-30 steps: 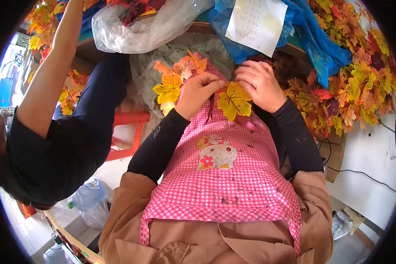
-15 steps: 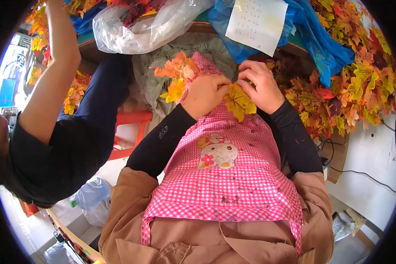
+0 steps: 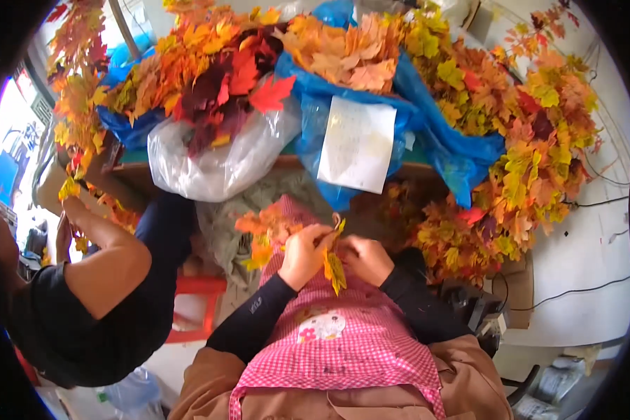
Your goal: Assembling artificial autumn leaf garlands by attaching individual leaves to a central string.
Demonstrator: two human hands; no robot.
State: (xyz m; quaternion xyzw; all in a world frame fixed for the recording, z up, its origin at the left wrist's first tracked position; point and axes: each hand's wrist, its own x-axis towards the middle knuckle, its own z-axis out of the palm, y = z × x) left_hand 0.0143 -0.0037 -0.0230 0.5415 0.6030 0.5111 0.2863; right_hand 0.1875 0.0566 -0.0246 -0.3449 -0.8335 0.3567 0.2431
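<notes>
Heaps of artificial autumn leaves in orange, red and yellow crowd the far side of the wooden desk, spilling out of a crumpled blue plastic bag and a clear plastic bag. On the front of the blue plastic bag lies a white sheet of paper.

Just below that white sheet, over a pink-and-white checked apron, the person's 2 hands meet. The left hand is closed, its fingers pinched around the stem of a yellow fabric maple leaf, which hangs down between both hands, directly beneath the sheet. The right hand is curled shut against the same stem, touching the left hand; its grip on the leaf is partly hidden, so the exact hold is unclear. A small cluster of orange fabric leaves sits just left of the left hand, below and left of the sheet.

Far left of the sheet, another person in a black top raises a bare arm toward a hanging leaf branch. A red stool stands below-left of the sheet.
</notes>
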